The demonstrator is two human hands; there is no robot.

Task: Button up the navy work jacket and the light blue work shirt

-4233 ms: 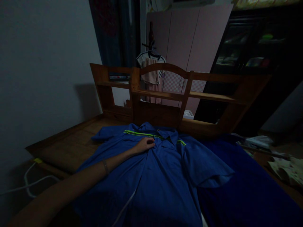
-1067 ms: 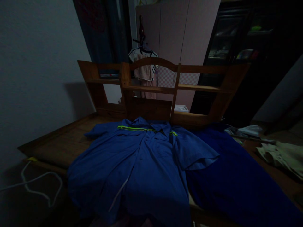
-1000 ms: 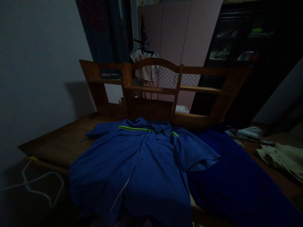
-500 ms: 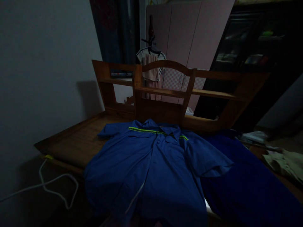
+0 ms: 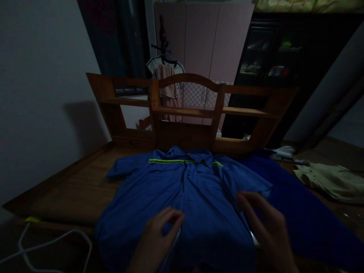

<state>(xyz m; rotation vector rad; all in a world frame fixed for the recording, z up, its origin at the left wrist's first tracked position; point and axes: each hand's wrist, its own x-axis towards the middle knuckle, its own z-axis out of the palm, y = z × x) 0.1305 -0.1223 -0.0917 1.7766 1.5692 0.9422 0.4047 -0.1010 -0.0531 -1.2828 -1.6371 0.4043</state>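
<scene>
A blue short-sleeved work shirt (image 5: 182, 189) with a yellow-green reflective stripe lies spread flat, front up, on a wooden bed platform (image 5: 71, 182). My left hand (image 5: 157, 239) rests over the shirt's lower front, fingers curled near the placket edge. My right hand (image 5: 264, 223) hovers over the lower right side of the shirt, fingers spread and slightly blurred. Neither hand visibly grips cloth.
A wooden headboard (image 5: 187, 110) with shelves stands behind the shirt. Dark blue fabric (image 5: 301, 220) lies to the right, and a pale garment (image 5: 330, 182) farther right. A white cable (image 5: 51, 246) loops on the floor at the left. Clothes hang by a pink wardrobe (image 5: 201, 53).
Both hands have come into view over the shirt's lower part; half a second ago no hand was visible. The camera view has shifted slightly.
</scene>
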